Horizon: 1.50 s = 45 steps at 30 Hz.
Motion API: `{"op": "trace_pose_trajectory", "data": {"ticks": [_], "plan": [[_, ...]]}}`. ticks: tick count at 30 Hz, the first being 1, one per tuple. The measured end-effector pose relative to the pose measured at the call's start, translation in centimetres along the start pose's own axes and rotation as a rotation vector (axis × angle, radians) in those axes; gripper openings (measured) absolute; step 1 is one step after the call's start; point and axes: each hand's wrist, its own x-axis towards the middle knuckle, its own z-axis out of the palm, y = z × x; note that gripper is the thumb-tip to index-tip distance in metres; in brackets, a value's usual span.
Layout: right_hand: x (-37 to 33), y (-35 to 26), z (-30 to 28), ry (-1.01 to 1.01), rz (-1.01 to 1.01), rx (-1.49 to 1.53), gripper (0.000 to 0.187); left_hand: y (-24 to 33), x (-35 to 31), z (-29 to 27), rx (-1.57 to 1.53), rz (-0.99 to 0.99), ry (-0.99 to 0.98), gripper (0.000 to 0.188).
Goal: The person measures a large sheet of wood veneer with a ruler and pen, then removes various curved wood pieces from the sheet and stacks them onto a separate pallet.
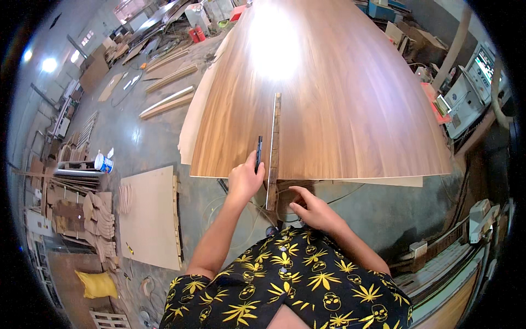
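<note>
A large wood-grain sheet (339, 120) lies in front of me, its near edge facing my body. On it rests a long narrow strip (275, 137), brown with one pale edge, whose near end juts past the sheet's edge. To the left of the strip, my left hand (245, 178) grips a slim black pen-like tool (258, 155), pointing away from me; its exact kind is unclear. My right hand (316, 209) is just right of the strip's near end, fingers apart and holding nothing, short of the sheet's edge.
A pale board (148, 219) lies on the floor at left, near a white and blue bucket (103, 163). Timber lengths (171, 101) lie farther off. At right stand a machine with a screen (476, 77) and a metal rail (444, 274). A yellow sack (97, 284) sits lower left.
</note>
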Motion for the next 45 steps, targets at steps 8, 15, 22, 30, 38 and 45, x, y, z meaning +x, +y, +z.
{"op": "trace_pose_trajectory", "data": {"ticks": [8,15,22,30,38,45], "plan": [[-1.1,1.6,-1.6,0.125,0.02,0.056,0.051,-0.3,0.7,0.9,0.116,-0.059,-0.112,0.057],[-1.1,1.8,-1.9,0.131,0.031,0.04,0.05,0.1,0.3,-0.1,0.053,-0.132,-0.144,0.057],[-0.2,1.0,-2.0,0.111,0.024,0.035,0.049,-0.5,-0.3,-0.3,0.026,-0.172,-0.145,0.057],[-0.1,1.8,-1.7,0.139,-0.018,0.0,0.049,-0.5,-1.2,-0.5,-0.006,-0.201,-0.114,0.049],[-0.3,2.4,-1.5,0.126,0.003,0.011,0.05,-1.4,-4.9,1.4,-0.258,-0.326,-0.235,0.047],[0.7,1.9,-1.9,0.065,-0.029,0.04,0.046,-0.5,-5.8,0.2,-0.28,-0.333,-0.128,0.051]]}}
